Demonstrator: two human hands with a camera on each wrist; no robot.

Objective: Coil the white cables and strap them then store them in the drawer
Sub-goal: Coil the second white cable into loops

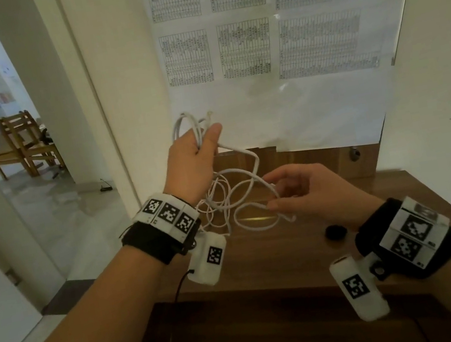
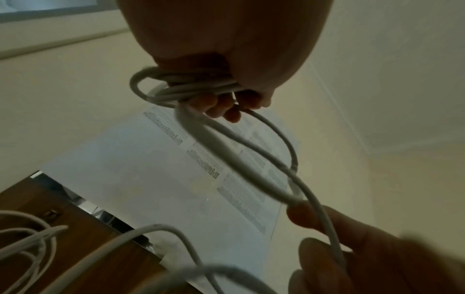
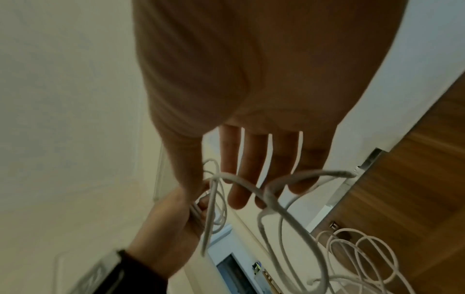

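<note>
A long white cable [image 1: 257,160] hangs in loose loops between my two hands above the wooden desk [image 1: 277,252]. My left hand [image 1: 195,158] is raised and grips several coiled turns [image 2: 186,87], with loops and a plug end sticking out above the fist. My right hand [image 1: 302,187] is lower and to the right. Its thumb and fingers lightly pinch one strand [image 3: 273,201] that leads up to the coil. The other loops lie tangled on the desk [image 3: 362,252] under the hands. No strap is visible.
A small black round object [image 1: 335,232] lies on the desk near my right wrist. A large printed sheet [image 1: 271,42] covers the wall behind. A darker wooden front [image 1: 276,327] sits below the desk edge. On the left, an open doorway shows a wooden chair [image 1: 22,143].
</note>
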